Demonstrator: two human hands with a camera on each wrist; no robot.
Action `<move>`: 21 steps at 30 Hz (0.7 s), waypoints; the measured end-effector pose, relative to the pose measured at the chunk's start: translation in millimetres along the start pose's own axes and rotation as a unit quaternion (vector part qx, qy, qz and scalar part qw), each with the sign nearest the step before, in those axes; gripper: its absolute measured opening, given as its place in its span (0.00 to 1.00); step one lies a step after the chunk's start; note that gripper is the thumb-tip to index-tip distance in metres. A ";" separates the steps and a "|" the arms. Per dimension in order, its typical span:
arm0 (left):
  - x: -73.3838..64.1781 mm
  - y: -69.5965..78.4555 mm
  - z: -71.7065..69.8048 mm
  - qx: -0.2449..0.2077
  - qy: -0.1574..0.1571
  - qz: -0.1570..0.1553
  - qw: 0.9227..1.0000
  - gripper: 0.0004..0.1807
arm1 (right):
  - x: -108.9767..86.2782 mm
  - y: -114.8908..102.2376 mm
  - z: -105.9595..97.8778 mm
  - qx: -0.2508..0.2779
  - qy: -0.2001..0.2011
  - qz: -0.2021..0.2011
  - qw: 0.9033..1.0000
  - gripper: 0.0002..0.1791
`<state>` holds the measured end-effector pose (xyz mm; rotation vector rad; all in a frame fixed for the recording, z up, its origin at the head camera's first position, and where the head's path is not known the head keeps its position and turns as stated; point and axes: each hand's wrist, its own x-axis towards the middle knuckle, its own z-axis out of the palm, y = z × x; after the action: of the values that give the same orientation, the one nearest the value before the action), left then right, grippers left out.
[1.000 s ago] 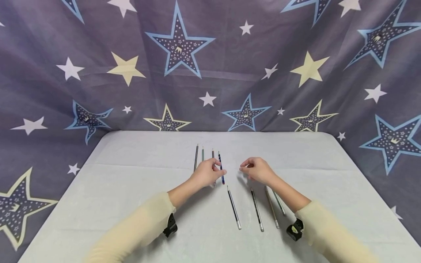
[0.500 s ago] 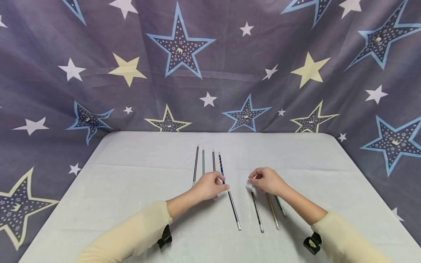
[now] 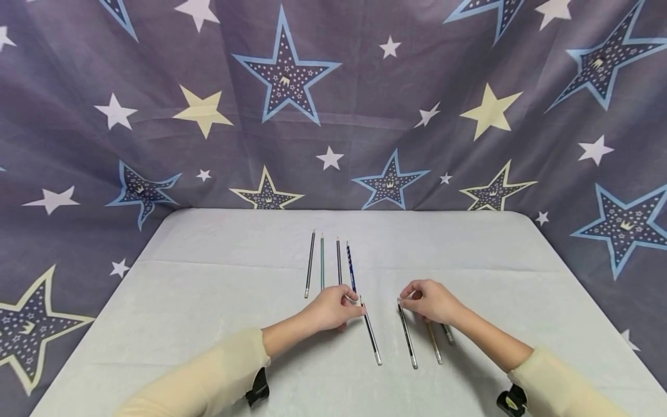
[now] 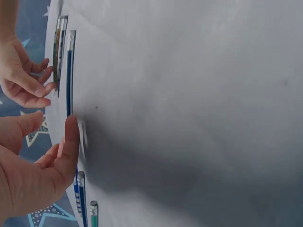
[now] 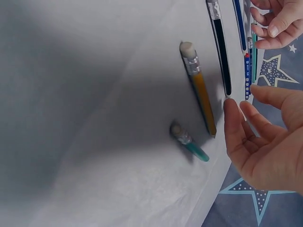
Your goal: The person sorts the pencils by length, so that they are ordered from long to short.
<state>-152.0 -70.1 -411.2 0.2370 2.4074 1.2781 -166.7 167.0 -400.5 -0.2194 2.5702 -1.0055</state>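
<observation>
My left hand is at the pointed end of a dark striped pencil, thumb and forefinger apart, a fingertip overlapping that end in the left wrist view. Over to the right, my right hand has its fingertips right at the point of a black pencil, with a gap between thumb and fingers. Under the right hand lie a yellow-brown pencil and a green pencil, partly hidden. Beyond the left hand are a black pencil, a green one, another dark one and a blue patterned one.
A white cloth covers the table, with a crease across it. Behind it hangs a dark curtain with stars. Black wrist cameras hang below the cream sleeves.
Both hands have moved toward the person. The left has left the blue patterned pencil for the striped one's point; the right has come to the black pencil's point. The pencils lie as before.
</observation>
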 end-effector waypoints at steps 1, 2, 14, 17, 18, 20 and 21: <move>-0.3 -0.8 1.1 -0.001 0.001 0.003 1.000 0.21 | -0.3 0.3 0.7 -0.002 -0.002 0.001 1.000 0.09; -0.6 -1.4 2.2 0.002 0.002 0.007 1.000 0.21 | -0.6 0.8 1.6 -0.005 -0.004 0.000 1.000 0.09; 1.9 -3.6 14.4 0.108 0.048 0.048 0.992 0.25 | -2.3 3.0 10.1 -0.019 -0.003 0.011 1.000 0.11; 3.5 -2.4 15.8 0.135 0.060 0.053 0.988 0.26 | -2.8 2.9 11.3 -0.021 0.002 0.013 1.000 0.13; 4.0 -2.2 16.2 0.145 0.063 0.055 0.986 0.26 | -3.0 2.7 11.9 -0.021 0.003 0.012 1.000 0.13; 5.4 -2.2 17.3 0.165 0.066 0.062 0.982 0.26 | -3.8 2.3 13.3 -0.020 0.004 0.011 1.000 0.14; 5.9 -2.2 18.0 0.175 0.067 0.066 0.980 0.26 | -4.2 1.9 14.1 -0.019 0.004 0.010 1.000 0.15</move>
<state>-149.6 -55.8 -423.6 0.4285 2.7654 0.9374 -157.3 160.8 -410.1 -0.1992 2.5960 -0.9534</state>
